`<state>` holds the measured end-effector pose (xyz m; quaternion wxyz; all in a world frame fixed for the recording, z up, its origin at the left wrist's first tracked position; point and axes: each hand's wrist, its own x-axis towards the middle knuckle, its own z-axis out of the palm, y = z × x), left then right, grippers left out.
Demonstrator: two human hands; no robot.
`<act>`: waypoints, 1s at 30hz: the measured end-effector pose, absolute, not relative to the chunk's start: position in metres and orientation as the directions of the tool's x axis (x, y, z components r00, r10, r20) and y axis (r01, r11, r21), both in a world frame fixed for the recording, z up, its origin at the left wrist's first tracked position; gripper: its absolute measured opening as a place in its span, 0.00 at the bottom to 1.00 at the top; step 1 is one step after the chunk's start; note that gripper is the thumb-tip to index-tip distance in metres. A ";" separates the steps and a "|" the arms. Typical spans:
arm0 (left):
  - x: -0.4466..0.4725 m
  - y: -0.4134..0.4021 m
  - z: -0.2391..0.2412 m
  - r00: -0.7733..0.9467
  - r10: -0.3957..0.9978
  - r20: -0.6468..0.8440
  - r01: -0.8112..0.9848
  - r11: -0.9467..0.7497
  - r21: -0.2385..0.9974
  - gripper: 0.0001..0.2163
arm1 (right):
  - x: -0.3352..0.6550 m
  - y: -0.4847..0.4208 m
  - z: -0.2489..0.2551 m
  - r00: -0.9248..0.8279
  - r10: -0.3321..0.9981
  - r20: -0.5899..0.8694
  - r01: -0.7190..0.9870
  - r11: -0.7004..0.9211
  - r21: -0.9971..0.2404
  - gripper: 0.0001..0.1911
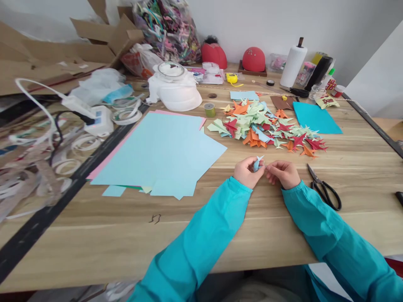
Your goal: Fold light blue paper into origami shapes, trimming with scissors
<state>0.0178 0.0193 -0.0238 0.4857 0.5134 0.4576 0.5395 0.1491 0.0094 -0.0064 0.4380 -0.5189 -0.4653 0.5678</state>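
Note:
Between the thumb and fingers of my left hand (248,173) is a small light-blue folded paper crane (257,163), its pointed ends sticking up. My right hand (283,173) is close beside it, thumb and forefinger pinched together near the crane; what they pinch is too small to make out. Just beyond both hands lies a heap of folded paper cranes (252,119) in pale green, orange, red and blue. To the right of my right hand, black-handled scissors (324,186) rest on the wooden table (239,235).
Large light-blue paper sheets (157,147) lie at left over pink ones. A green thread spool (209,110) stands behind them. A turquoise sheet (316,118) is at back right. Cords and a power strip (100,121) crowd the left; a white paper roll (293,67) stands at the back.

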 end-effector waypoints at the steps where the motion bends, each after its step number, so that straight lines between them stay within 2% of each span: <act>1: 0.018 0.020 -0.024 -0.005 0.996 0.091 -0.077 -0.091 0.993 0.10 | 0.149 0.009 -0.007 -0.070 0.982 -0.174 -0.011 -0.175 -0.985 0.17; 10: 0.017 0.020 -0.017 0.006 1.000 -0.016 -0.147 0.017 0.989 0.11 | 0.147 0.007 -0.007 -0.066 0.989 -0.134 0.019 -0.133 -0.991 0.16; 21: 0.018 0.017 -0.014 -0.007 1.000 -0.001 -0.161 0.000 0.987 0.11 | 0.148 0.008 -0.006 -0.067 0.988 -0.138 -0.051 -0.141 -0.989 0.16; 30: 0.017 0.018 -0.015 -0.036 0.999 -0.027 -0.158 0.021 0.987 0.10 | 0.147 0.005 -0.010 -0.094 0.995 -0.017 0.092 -0.008 -0.996 0.15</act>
